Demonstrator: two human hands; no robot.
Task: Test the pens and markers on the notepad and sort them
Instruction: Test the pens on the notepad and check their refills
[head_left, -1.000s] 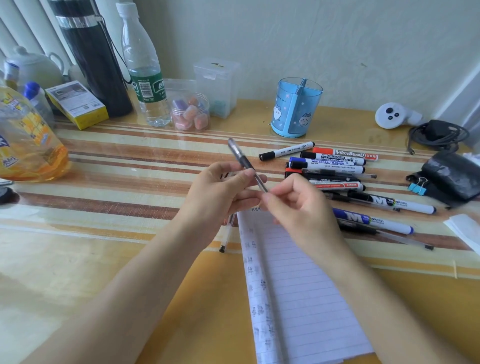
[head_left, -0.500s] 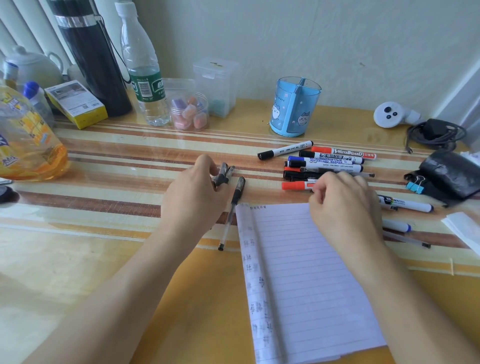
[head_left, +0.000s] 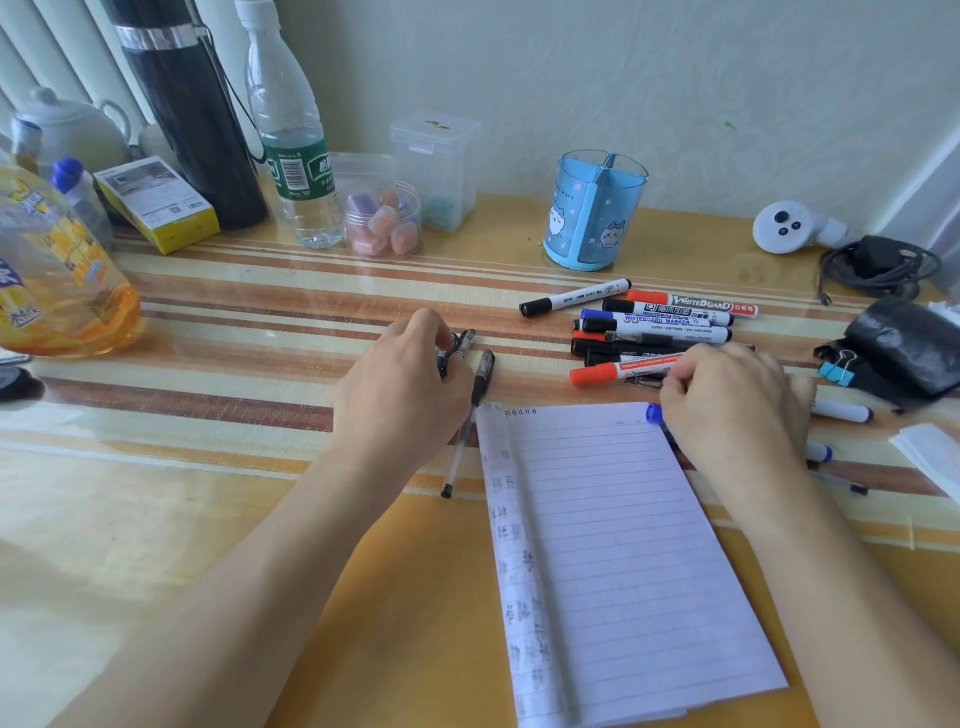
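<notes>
Two hands work at the glossy, striped table (head_left: 249, 332). Our left hand (head_left: 400, 382) curls its fingers round a dark pen (head_left: 460, 347) with a smoky plastic barrel, just left of a slim clear gel pen (head_left: 467, 421) that lies touching the notepad's corner. Our right hand (head_left: 732, 405) pinches the white barrel of an orange-capped marker (head_left: 615, 370) at the near edge of the heap of round whiteboard markers (head_left: 670, 325); its palm hides most of a blue-capped marker (head_left: 653, 413) lying on the notepad (head_left: 613, 545), whose lined white sheet sits between our forearms. Behind the heap stands a translucent blue pen cup (head_left: 595, 218); to the right are a blue binder clip (head_left: 836, 366) and a crumpled black pouch (head_left: 909, 348). A clear water bottle (head_left: 291, 130) and a black flask (head_left: 192, 114) stand far left.
</notes>
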